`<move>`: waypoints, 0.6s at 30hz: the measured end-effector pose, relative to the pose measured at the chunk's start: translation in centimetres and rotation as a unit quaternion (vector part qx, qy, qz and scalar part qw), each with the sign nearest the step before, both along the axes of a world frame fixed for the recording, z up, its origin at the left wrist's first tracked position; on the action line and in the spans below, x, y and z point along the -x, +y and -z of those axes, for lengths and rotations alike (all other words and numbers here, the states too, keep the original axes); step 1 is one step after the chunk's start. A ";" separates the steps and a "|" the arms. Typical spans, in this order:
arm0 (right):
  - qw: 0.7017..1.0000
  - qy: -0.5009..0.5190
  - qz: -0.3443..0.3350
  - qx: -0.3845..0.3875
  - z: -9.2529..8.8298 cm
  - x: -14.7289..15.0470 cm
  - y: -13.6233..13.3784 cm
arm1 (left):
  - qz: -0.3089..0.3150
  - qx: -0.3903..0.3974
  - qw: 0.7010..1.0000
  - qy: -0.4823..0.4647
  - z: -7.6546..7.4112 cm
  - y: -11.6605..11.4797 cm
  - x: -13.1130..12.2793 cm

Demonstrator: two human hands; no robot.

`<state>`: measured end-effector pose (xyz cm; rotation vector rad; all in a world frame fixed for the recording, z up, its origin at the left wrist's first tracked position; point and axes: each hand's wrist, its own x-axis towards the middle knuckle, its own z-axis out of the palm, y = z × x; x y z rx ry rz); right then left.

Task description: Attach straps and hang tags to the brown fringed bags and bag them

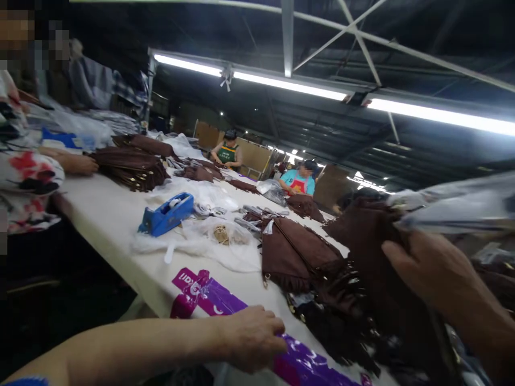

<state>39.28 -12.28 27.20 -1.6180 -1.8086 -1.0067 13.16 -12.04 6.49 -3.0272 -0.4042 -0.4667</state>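
My left hand [254,339] is low in the middle of the view, over a purple and magenta printed plastic wrapper [225,296] at the table's near edge. Its fingers curl inward, and whatever they may hold is hidden. On the right, my right hand [430,271] grips a dark brown bag [366,230], thumb on the near face and fingers out of sight behind it. Clear plastic [462,206] lies across the bag's top, blurred. Between the hands is a pile of brown fringed bags [298,249] with metal rings and straps.
A blue tape dispenser [167,213] stands on the pale table [104,214] beside crumpled white wrapping [201,246]. Further left, a co-worker's hand [80,164] touches stacked brown bags [129,163]. Two people [226,153] work at the far end. Tube lights [289,83] hang overhead.
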 end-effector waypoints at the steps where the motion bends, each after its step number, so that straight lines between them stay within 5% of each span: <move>1: 0.999 -0.033 0.000 0.028 1.0 1.8 0.5 | -0.010 0.020 1.000 0.004 0.4 0.4 0.9; 3: 0.993 -0.075 -0.047 0.075 5.8 5.5 1.1 | -0.020 0.069 0.997 -0.015 1.1 0.9 3.3; 5: 0.981 -0.112 -0.090 0.129 12.9 8.0 1.2 | -0.031 0.128 0.990 -0.054 1.5 1.3 6.0; 7: 0.960 -0.155 -0.132 0.194 19.8 8.8 0.8 | -0.034 0.193 0.977 -0.090 1.8 1.7 8.8; 9: 0.944 -0.161 -0.138 0.252 24.3 8.5 0.2 | -0.038 0.263 0.957 -0.119 1.8 2.5 11.3; 11: 0.924 -0.151 -0.143 0.321 25.5 7.9 -0.3 | -0.063 0.314 0.936 -0.147 1.6 3.4 13.0; 13: 0.914 -0.128 -0.152 0.354 24.6 7.9 -0.7 | -0.113 0.309 0.927 -0.182 1.4 4.3 13.5; 18: 0.910 -0.127 -0.251 0.305 22.8 11.2 -1.0 | -0.151 0.156 0.968 -0.126 1.8 5.5 9.6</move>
